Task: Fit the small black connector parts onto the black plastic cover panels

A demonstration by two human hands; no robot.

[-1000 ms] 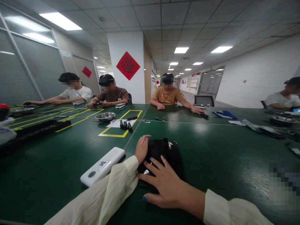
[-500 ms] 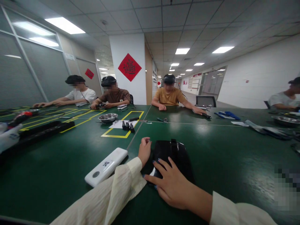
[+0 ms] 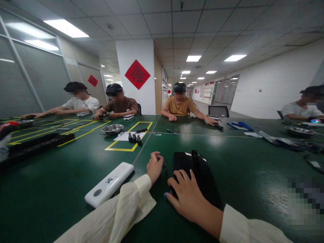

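Observation:
A glossy black case (image 3: 202,179) with a dark strap across its top lies on the green table in front of me. Over its near left part rests my right hand (image 3: 188,195), the fingers bent around the left edge and the thumb held out to the side. My left hand (image 3: 155,167) lies on the table left of the case, apart from it, with its fingers loosely curled in; nothing shows in them. Beside my left forearm is a white oblong device (image 3: 110,185) marked 26, like a power bank.
Across the green table (image 3: 76,175), several people in head-worn gear sit, among them one in a mustard shirt (image 3: 180,106). A metal bowl (image 3: 112,129), small black parts (image 3: 135,138), pliers (image 3: 173,131), a long black tray (image 3: 43,145) and blue-grey gloves (image 3: 278,140) lie about.
The black case has slid a little to the right, away from my left hand. The fingers of my right hand, spread flatter before, are now more bent at its edge. My view has turned slightly right.

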